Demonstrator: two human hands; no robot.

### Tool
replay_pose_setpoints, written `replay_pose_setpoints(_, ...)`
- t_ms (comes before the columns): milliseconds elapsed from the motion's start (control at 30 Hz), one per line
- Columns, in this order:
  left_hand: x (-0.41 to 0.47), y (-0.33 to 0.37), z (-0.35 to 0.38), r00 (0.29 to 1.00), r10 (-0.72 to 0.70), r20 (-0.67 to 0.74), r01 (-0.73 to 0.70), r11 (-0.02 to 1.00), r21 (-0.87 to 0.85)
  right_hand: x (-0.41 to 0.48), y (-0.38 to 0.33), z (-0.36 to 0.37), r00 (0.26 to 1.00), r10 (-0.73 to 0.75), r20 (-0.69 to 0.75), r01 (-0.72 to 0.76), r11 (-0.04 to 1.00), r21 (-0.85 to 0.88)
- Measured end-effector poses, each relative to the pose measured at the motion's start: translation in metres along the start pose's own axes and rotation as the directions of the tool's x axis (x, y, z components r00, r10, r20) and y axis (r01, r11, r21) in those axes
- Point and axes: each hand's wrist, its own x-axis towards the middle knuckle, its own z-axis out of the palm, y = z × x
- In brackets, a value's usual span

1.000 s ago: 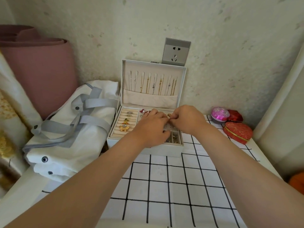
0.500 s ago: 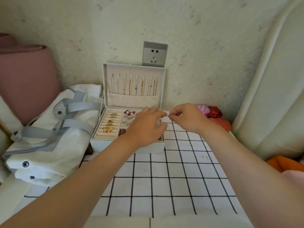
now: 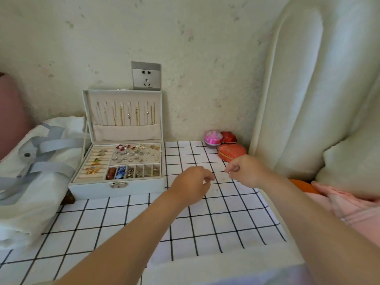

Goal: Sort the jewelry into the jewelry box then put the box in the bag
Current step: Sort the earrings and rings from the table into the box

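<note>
Both forearms reach over the checked cloth (image 3: 216, 225), right of the box (image 3: 98, 187). The left hand (image 3: 191, 186) curls loosely and the right hand (image 3: 244, 171) presses thumb to forefinger; whether either holds anything cannot be told. One open box stands just beside one bag (image 3: 41, 182). Three small cases (image 3: 232, 152) lie beyond the right hand.

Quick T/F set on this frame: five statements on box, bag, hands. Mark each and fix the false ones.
1. The jewelry box has its lid raised. True.
2. Both hands are inside the box. False: the left hand and right hand are over the checked cloth, to the right of the box.
3. The white bag lies on the left side of the box. True.
4. The box is already in the bag. False: it stands on the cloth beside the bag.
5. The red heart-shaped case is closed. True.
</note>
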Motion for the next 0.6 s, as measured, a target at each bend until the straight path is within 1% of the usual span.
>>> replay_pose_setpoints(100,0.005,-0.001,0.01,1.0,-0.002,0.031,0.002,1.0,0.017,0.003,0.013,0.006,0.999,0.013,0.029,-0.013,1.0,-0.021)
replay_pose_setpoints(200,0.008,-0.004,0.019,0.998,0.005,0.058,-0.006,1.0,0.022,0.005,0.013,0.011,0.998,-0.028,0.055,0.031,0.997,-0.065)
replay_pose_setpoints(433,0.011,-0.012,0.029,1.0,0.023,0.019,-0.023,1.0,-0.013,0.014,0.004,0.017,0.992,-0.108,0.07,0.121,0.968,-0.221)
replay_pose_setpoints(600,0.013,-0.014,0.029,0.999,0.033,0.023,-0.032,0.999,-0.043,0.016,0.002,0.018,0.99,-0.12,0.071,0.131,0.972,-0.196)
